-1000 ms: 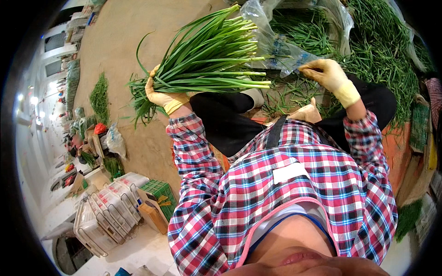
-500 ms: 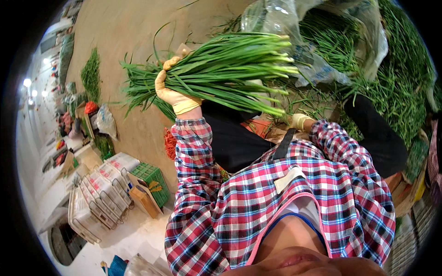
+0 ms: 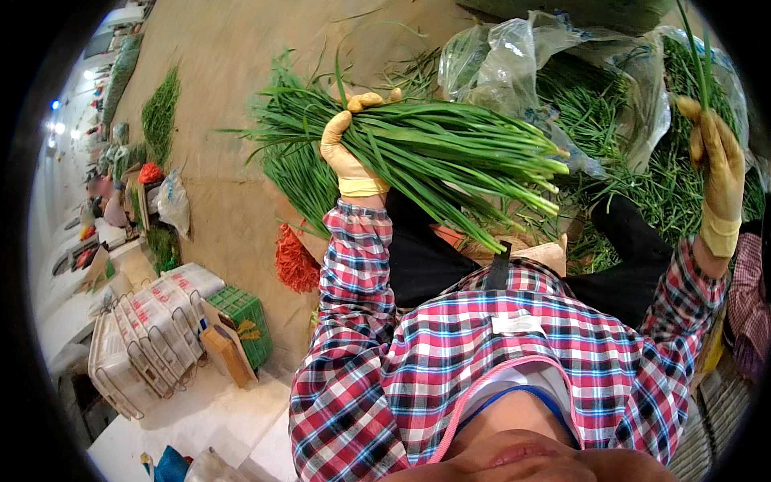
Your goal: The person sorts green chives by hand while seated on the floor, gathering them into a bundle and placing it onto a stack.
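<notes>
A thick bundle of garlic chives (image 3: pixel 474 149) lies across my left hand (image 3: pixel 353 157), which wears a pale yellow glove and is closed around it. The pale cut ends point right and the green tips left. More chives (image 3: pixel 293 181) lie beneath, beside my left wrist. Far to the right, my gloved right hand (image 3: pixel 717 153) is raised with its fingers pinched on a few chive leaves (image 3: pixel 703 72) that stick upward. Below that hand spreads a heap of loose chives (image 3: pixel 683 181). A clear plastic bag (image 3: pixel 498 60) with chives in it lies open between the bundle and the heap.
Orange-red netting (image 3: pixel 297 261) lies left of my legs. White boxes (image 3: pixel 148 329) and a green crate (image 3: pixel 245 321) stand at the lower left. Another chive pile (image 3: pixel 162 116) lies on the floor. Checked cloth (image 3: pixel 745 293) shows at the right edge, perhaps a person's clothing.
My right hand has risen from near my lap to the far right, where it now holds a few chive leaves. My left hand and the bundle have shifted right and slightly nearer.
</notes>
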`<state>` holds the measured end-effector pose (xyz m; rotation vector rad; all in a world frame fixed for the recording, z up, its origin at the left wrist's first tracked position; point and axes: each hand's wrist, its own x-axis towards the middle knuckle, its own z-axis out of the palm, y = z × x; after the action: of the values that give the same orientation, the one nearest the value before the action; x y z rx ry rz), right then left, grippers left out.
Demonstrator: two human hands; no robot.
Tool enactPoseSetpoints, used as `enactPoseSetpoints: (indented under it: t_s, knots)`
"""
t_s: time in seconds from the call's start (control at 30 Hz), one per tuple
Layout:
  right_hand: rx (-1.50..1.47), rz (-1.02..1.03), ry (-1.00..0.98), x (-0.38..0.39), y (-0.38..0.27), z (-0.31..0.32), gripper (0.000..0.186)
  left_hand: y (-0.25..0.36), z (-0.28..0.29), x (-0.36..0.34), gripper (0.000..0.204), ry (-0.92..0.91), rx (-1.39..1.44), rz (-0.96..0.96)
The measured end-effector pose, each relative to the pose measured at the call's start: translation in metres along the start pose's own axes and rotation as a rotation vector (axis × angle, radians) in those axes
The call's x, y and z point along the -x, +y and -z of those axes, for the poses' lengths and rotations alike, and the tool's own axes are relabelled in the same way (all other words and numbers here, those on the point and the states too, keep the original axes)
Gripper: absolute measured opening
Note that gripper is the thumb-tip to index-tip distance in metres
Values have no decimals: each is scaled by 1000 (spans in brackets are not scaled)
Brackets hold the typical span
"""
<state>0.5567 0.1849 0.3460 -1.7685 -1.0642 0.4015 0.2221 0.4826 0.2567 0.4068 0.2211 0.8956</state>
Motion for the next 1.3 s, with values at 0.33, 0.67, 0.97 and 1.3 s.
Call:
enactPoseSetpoints:
  t_s: [0.33,0.67,0.97,1.3]
  knots:
    - [149,-5,-440,4,-16,-121,18,-38,-7,1,30,-187,127,89]
    - [310,592,-162,18,-53,-111,35,-26,-10,2,13,-162,335,118]
    - [-392,-5,-249,49,-31,-127,11,-23,-5,-4,13,-131,227,26]
    - [-5,-282,-391,31,134,-49,57,-21,-31,-7,11,-154,79,346]
